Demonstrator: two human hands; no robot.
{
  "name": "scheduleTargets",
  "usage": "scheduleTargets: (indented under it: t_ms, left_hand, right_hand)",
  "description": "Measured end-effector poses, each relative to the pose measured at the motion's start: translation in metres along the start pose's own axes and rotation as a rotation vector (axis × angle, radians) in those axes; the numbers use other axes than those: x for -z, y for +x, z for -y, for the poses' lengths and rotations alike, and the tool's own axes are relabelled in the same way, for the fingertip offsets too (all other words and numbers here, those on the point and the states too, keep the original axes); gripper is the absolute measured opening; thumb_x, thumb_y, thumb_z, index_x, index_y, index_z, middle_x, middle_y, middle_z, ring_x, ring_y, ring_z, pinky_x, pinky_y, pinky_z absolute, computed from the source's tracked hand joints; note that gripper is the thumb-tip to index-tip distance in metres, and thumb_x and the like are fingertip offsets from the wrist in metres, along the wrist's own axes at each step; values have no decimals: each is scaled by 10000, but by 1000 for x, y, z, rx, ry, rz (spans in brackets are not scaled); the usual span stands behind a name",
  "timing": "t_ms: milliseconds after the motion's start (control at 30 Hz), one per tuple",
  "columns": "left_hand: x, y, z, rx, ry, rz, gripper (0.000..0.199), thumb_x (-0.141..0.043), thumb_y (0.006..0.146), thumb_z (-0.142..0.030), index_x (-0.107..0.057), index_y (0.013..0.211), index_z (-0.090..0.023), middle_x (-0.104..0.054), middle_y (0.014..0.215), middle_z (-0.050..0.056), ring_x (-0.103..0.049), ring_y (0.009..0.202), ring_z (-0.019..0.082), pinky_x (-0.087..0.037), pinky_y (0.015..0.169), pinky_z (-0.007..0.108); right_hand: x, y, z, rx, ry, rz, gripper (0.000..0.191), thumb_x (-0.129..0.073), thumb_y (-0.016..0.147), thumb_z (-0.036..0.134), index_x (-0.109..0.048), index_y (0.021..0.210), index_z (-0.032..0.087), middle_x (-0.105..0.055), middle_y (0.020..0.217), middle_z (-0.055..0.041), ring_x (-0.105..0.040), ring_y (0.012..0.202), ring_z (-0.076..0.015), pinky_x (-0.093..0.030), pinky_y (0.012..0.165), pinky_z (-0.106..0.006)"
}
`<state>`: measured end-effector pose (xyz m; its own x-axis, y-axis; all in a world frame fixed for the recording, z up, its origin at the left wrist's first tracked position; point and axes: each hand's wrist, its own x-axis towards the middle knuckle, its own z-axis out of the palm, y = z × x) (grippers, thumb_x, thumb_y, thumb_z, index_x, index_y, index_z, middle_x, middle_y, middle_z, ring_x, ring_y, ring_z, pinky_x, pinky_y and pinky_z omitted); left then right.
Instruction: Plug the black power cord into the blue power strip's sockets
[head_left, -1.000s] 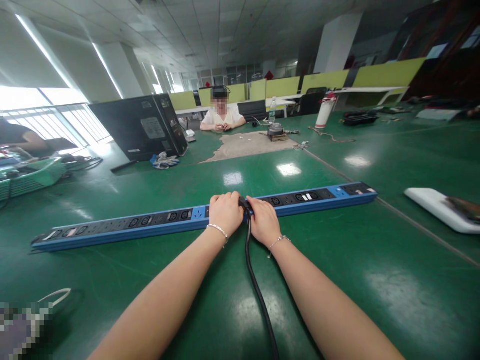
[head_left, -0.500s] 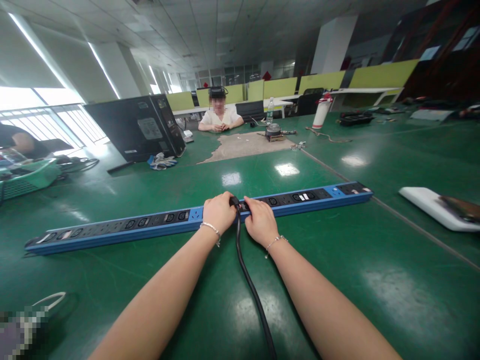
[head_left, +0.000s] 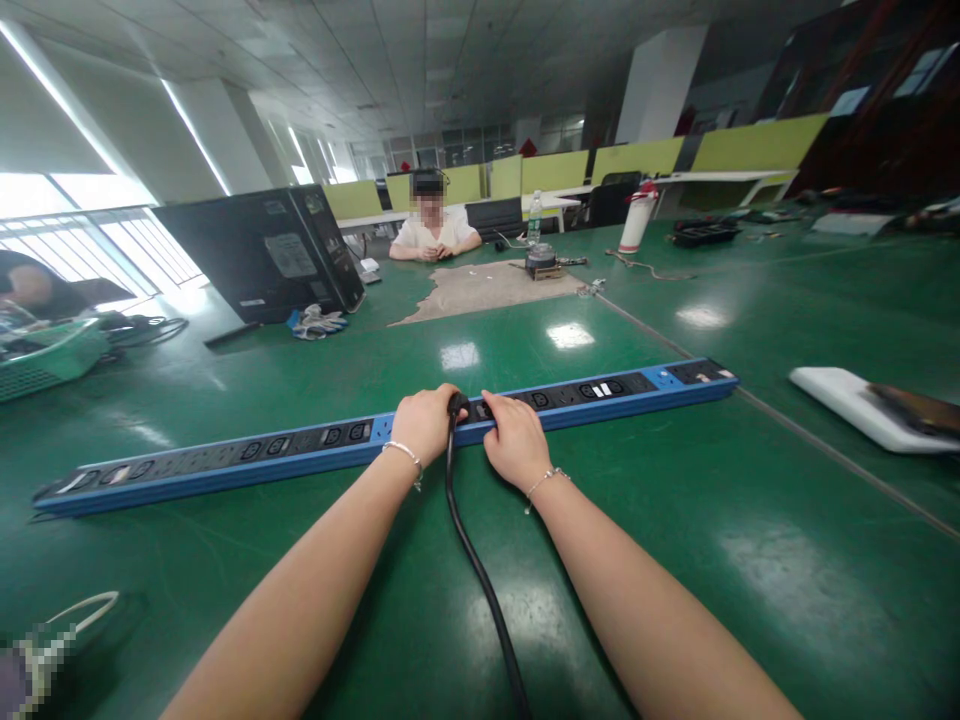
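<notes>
A long blue power strip with rows of black sockets lies slantwise across the table in front of me. My left hand is closed around a black plug at the strip's middle. From the plug a thick black cord runs down towards me. Whether the plug's pins sit in a socket is hidden. Just to the right, my right hand grips the strip, its fingers resting on the top face and near side. A short stretch of strip shows between the two hands.
On the green table are a black computer case, gloves, a green basket and a white, flat object at right. Further back stand a bottle and a white cup. A person sits opposite.
My left hand and the plug have shifted slightly left along the strip, widening the gap to my right hand. The whole view has moved a little.
</notes>
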<state>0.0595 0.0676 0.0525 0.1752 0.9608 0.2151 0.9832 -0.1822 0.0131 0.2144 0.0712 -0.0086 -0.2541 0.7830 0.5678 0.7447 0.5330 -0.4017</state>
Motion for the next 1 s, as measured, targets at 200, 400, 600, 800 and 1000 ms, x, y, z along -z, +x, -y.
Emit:
scheduleTargets:
  t_ms: [200,400,600,800,1000]
  left_hand:
    - [4,-3,-16,-58,108,-51,218,-426,866,-325,-590,954,-212,-686,861,72,-631,857,235,-430,735,347]
    - [-1,-6,-10,-23,47,-61,232,-430,854,-292,-583,1017,-229,-696,911,53,-635,881,223,-439,773,358]
    - [-14,-9,7,-108,-31,-18,313,-439,842,-271,-538,1136,-232,-635,1165,51,-563,1086,185,-415,917,341]
    - [-36,-17,15,-61,-83,-140,372,-418,842,-288,-514,1192,-208,-596,1238,61,-518,1155,199,-371,987,383]
    - [-41,-25,14,-33,-58,-172,438,-433,839,-368,-502,1229,-180,-581,1264,93,-503,1183,231,-350,1005,419]
  right_hand:
    - [-1,0,-1,2,9,-2,529,-423,722,76,-528,1241,90,-611,1182,-124,-526,1098,-222,-358,1015,-375]
    - [3,0,7,9,46,1,551,-444,731,108,-489,1280,126,-581,1241,-105,-511,1132,-215,-348,1015,-384]
    - [1,-3,23,155,51,46,540,-480,808,222,-417,1344,198,-447,1398,-51,-413,1260,-208,-317,1041,-385]
    - [-8,3,30,123,-46,2,347,-412,902,271,-554,1199,161,-559,1292,-67,-500,1181,-202,-366,988,-357]
    - [-10,-1,33,81,-70,8,344,-404,908,251,-521,1226,190,-536,1319,-62,-554,1116,-170,-389,960,-352]
